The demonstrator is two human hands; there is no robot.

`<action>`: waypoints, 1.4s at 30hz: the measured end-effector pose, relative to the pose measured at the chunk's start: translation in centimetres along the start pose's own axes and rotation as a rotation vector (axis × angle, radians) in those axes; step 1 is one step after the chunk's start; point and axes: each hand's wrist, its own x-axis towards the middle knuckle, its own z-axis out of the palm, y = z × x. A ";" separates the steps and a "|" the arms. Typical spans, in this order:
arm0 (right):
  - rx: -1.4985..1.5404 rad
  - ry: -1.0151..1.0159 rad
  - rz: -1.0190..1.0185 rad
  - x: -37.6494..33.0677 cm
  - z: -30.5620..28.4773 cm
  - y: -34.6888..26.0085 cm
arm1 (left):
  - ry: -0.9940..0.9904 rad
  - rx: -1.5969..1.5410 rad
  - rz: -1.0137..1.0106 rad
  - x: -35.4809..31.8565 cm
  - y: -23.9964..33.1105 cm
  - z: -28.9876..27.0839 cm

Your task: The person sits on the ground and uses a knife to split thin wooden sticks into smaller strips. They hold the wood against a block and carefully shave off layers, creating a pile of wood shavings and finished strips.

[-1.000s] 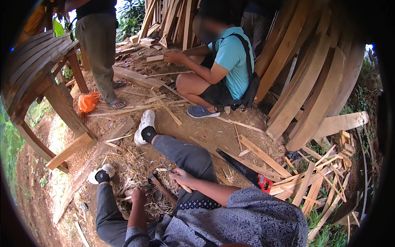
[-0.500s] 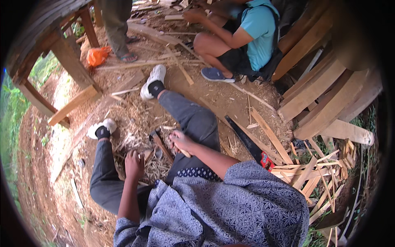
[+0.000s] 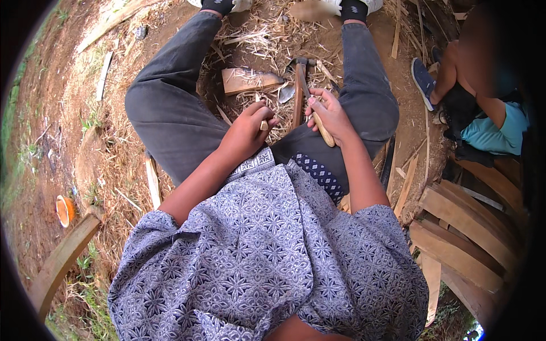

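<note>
My right hand [image 3: 331, 118] is closed around the pale wooden handle of a knife [image 3: 323, 129], its narrow blade pointing away from me between my legs. Opposite it, my left hand [image 3: 245, 132] curls around a small stick of pale wood [image 3: 264, 125], whose cut end shows by the thumb. The two hands are a little apart. Beyond them on the ground lies a hammer [image 3: 298, 102] with a dark head and wooden handle. A block of wood [image 3: 249, 81] rests left of it, with a small grey rounded piece [image 3: 286, 94] in between.
Wood shavings [image 3: 259, 42] cover the ground between my outstretched legs. At the right, a person in a turquoise shirt [image 3: 493, 132] crouches near stacked curved planks [image 3: 463, 227]. An orange bowl-like object [image 3: 65, 211] and a wooden beam [image 3: 65, 258] are at the left.
My view has swung down and turned, so my lap now fills it and the person appears farther right. My left hand has come up from the shavings, holding the stick. My right hand still holds the knife.
</note>
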 end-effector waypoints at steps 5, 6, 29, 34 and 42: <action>0.113 0.008 0.056 1.9 0.6 -1.0 | 0.064 0.138 0.259 0.9 -0.3 -0.2; 0.134 0.001 0.054 2.3 0.8 -1.3 | 0.067 0.129 0.249 1.0 -0.4 -0.2; -0.787 -0.230 -0.308 9.7 5.2 -2.1 | 0.191 0.090 0.135 2.4 -2.0 -0.4; -0.817 -0.099 -0.370 15.1 4.5 3.1 | 0.163 0.129 0.178 2.8 -1.8 -0.5; -0.584 -0.163 -0.050 10.4 4.3 -2.0 | 0.215 0.085 0.129 2.5 -2.3 -1.1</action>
